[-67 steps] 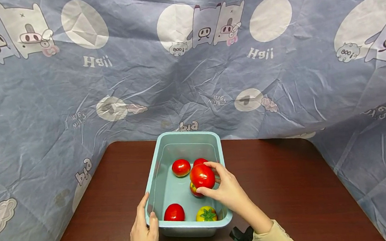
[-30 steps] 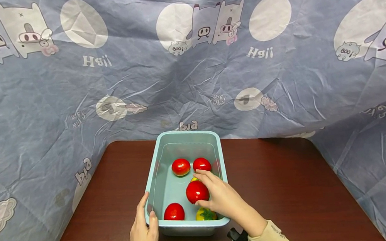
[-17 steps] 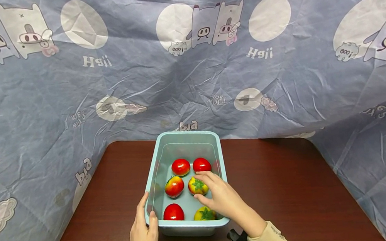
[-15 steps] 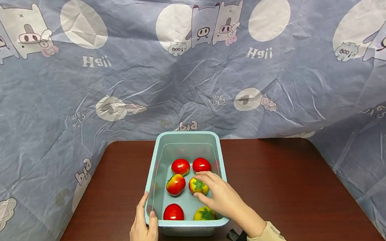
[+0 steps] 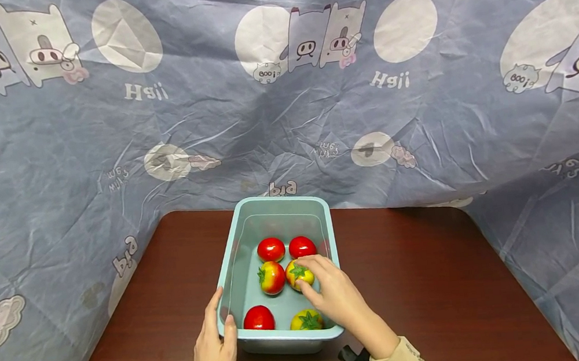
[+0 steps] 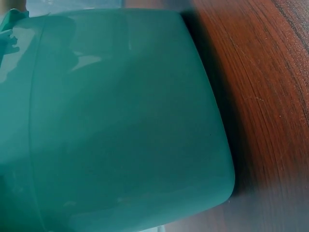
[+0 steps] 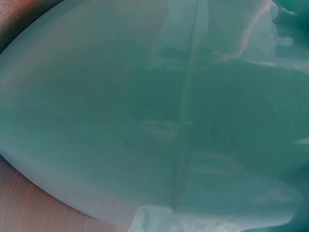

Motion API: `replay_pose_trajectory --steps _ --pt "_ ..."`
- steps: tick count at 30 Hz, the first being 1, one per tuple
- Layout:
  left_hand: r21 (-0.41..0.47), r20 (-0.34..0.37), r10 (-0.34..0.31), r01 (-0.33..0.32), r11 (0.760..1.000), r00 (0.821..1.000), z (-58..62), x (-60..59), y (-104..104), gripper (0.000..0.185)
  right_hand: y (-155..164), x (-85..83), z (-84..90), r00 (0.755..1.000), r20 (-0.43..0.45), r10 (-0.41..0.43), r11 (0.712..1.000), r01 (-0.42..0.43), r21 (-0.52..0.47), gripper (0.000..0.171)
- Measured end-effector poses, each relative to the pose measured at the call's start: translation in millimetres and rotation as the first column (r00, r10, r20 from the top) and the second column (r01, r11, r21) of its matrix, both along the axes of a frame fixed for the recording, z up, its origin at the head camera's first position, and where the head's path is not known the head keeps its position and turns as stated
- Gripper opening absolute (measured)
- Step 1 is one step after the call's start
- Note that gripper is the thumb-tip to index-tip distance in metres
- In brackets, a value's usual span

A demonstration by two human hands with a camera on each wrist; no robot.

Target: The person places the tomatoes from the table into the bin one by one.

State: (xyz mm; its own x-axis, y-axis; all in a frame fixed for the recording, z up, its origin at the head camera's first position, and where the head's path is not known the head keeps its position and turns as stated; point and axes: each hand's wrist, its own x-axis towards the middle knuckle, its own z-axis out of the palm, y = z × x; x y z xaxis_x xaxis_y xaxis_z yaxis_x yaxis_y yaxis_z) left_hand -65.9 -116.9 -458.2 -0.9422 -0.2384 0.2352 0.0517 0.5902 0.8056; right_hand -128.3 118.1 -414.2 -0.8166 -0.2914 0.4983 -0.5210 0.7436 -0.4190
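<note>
So there's a light teal rectangular plastic tub on a dark reddish-brown wooden table, with six little tomatoes inside. The right hand reaches into the tub, fingers loosely curled over the yellow-red tomato with the green stem in the tub's middle row, right side; fingertips rest on its top and right edge. Just left of it sits a red-yellow tomato. The left hand grips the tub's near left corner, thumb hooked over the rim.

Mirrored "Hgii" on the cloth
</note>
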Motion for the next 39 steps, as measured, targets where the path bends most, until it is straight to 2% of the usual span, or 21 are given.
replay_pose_trajectory --steps 4,11,18,23,29,34,39 --pt "-0.01 0.001 -0.012 0.012 1.0 1.0 1.1 0.1 -1.4 0.052 -0.7 0.7 0.7 0.999 -0.032 -0.037 0.999 0.037 -0.008 0.035" --pt "-0.045 0.06 -0.046 0.048 0.998 0.997 7.3 -0.1 -5.2 0.053 -0.5 4.1 6.7 0.994 -0.04 -0.106 0.994 0.105 -0.028 0.037" --pt "-0.115 0.042 -0.086 0.091 0.989 0.995 14.9 -0.2 -11.3 0.054 2.7 7.5 13.8 0.986 -0.034 -0.165 0.985 0.162 -0.064 0.043" --pt "-0.142 0.074 -0.109 0.119 0.983 0.991 20.7 -1.0 -14.4 0.056 4.4 10.0 17.3 0.981 0.009 -0.195 0.977 0.195 -0.091 0.046" --pt "-0.164 0.106 -0.134 0.15 0.975 0.985 27.7 -0.9 -18.8 0.058 4.9 14.6 22.5 0.964 0.129 -0.233 0.96 0.249 -0.126 0.051" --pt "-0.19 0.032 -0.13 0.134 0.973 0.991 34.2 -0.7 -20.2 0.059 4.3 20.7 24.8 0.952 0.195 -0.236 0.954 0.265 -0.143 0.056" --pt "-0.229 -0.077 -0.147 0.126 0.965 0.986 40.9 -5.1 -14.0 0.06 4.3 26.6 22.3 0.953 0.189 -0.236 0.958 0.261 -0.12 0.059"
